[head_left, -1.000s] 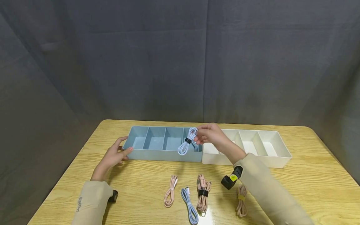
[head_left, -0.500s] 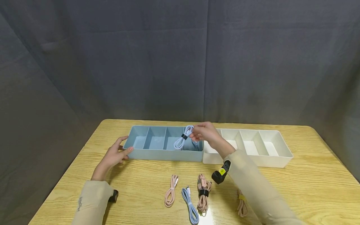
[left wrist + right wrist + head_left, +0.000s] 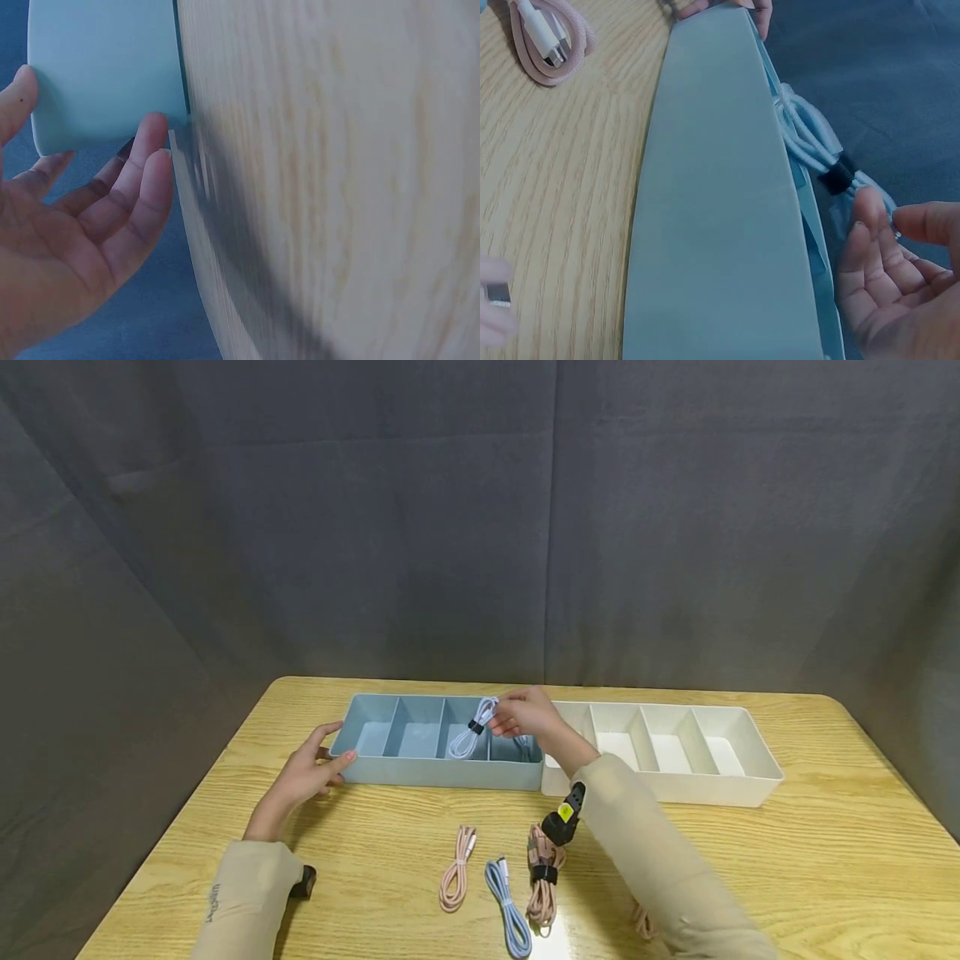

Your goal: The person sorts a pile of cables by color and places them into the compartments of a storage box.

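Note:
My right hand (image 3: 531, 717) pinches one end of a pale blue cable bundle (image 3: 466, 741) with a black strap, which hangs at the third compartment from the left of the blue divided box (image 3: 435, 772). In the right wrist view, thumb and fingertips of that hand (image 3: 900, 292) meet at the end of the bundle (image 3: 810, 135), beside the box (image 3: 712, 187). My left hand (image 3: 303, 775) grips the box's left end, thumb at the front. The left wrist view has its fingers (image 3: 142, 176) bent round the box end (image 3: 105, 75).
A white divided box (image 3: 675, 787) adjoins the blue one on the right. Another blue cable (image 3: 522, 745) lies in the rightmost blue compartment. Nearer on the table are pink bundles (image 3: 453, 881) (image 3: 542, 893) and a blue bundle (image 3: 510, 914); my right sleeve partly covers another pink one (image 3: 642, 921).
My right hand has moved left with the cable bundle, from the rightmost blue compartment to the third one. The left hand has stayed at the box end.

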Available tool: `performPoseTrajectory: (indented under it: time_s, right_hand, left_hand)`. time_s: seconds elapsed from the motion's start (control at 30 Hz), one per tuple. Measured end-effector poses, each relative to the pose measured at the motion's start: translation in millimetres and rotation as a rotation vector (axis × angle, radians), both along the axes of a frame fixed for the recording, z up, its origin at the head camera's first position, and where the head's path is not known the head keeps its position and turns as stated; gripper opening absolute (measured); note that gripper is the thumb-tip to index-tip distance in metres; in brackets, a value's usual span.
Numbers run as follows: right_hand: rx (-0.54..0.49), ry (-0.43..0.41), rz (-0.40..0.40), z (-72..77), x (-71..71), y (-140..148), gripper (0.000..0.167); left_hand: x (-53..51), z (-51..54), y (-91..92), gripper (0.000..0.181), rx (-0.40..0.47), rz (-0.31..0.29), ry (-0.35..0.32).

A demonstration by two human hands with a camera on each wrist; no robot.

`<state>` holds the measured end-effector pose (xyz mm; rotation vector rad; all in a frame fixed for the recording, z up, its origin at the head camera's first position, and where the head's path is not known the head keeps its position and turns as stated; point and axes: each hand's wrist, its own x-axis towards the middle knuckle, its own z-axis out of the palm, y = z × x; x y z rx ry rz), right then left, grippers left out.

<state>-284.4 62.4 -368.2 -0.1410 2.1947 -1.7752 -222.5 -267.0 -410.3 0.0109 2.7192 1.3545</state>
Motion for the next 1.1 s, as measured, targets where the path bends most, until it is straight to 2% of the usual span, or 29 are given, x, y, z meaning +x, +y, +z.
performPoseTrajectory:
  time_s: [0.27,0.6,0.77,1.1]
  right_hand:
    - [0.033,0.029,0.011,-2.4,4.6,-5.3,0.041]
    - [0.018,0.082,0.08,2.9,18.3,-1.2,0.033]
    - [0.01,0.105,0.115,-0.1,20.9,-0.8,0.032]
    - [0.049,0.106,0.142,-1.9,28.7,1.0,0.032]
  left_hand:
    - [-1.0,-2.0,-0.5,0.069,0.007,-0.009,-0.006]
    - [-1.9,-2.1,-1.3,0.073,-0.002,-0.008,-0.003]
    - [-2.9,-1.6,-1.5,0.071,-0.008,-0.002,-0.002]
    - [-3.4,-4.5,-3.7,0.072,-0.001,0.002,-0.002]
